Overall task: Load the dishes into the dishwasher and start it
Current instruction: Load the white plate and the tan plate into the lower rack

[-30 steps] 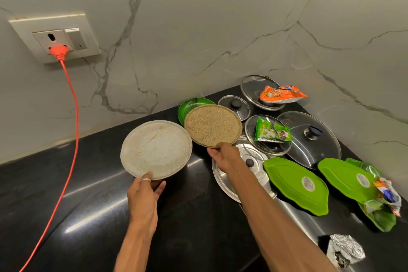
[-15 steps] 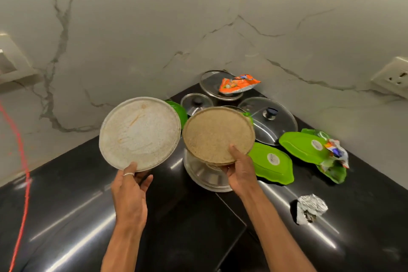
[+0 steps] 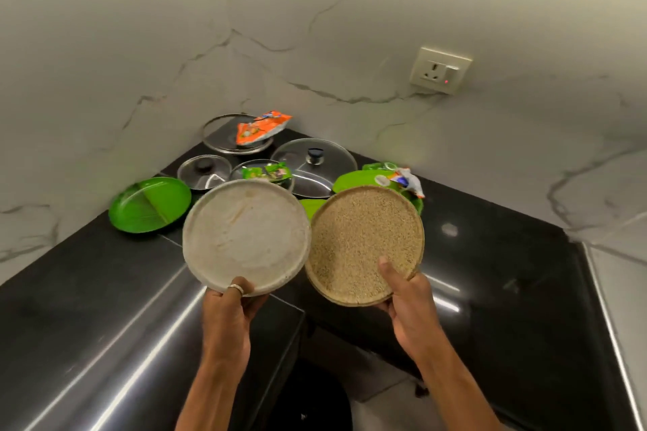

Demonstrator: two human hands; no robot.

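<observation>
Left hand [image 3: 227, 311]: clamped on the near rim of a pale grey round plate [image 3: 245, 231]. A ringed digit lies over the rim and the other fingers are tucked beneath.
Right hand [image 3: 409, 304]: clamped on the near right rim of a tan speckled round plate [image 3: 364, 238]. The thumb rests flat on the speckled face and the fingers are under the rim.
Plates: both are held up off the black tabletop [image 3: 507, 255], tilted toward the camera, each reaching up and away from its hand. They sit side by side with rims meeting, and the grey edge appears to lie over the tan one.
Behind plates, in tabletop corner: a green round plate [image 3: 150, 203] at left, a small glass lid [image 3: 204, 171], and a large glass lid [image 3: 315, 164] with a dark knob.
Packets: an orange packet [image 3: 261, 128] rests on a rear lid and a green packet [image 3: 269, 171] on another lid.
Right of lids: green leaf-shaped plates [image 3: 360, 177], partly hidden by the tan plate.
Wall: marble, with a socket [image 3: 440, 70] on the right.
</observation>
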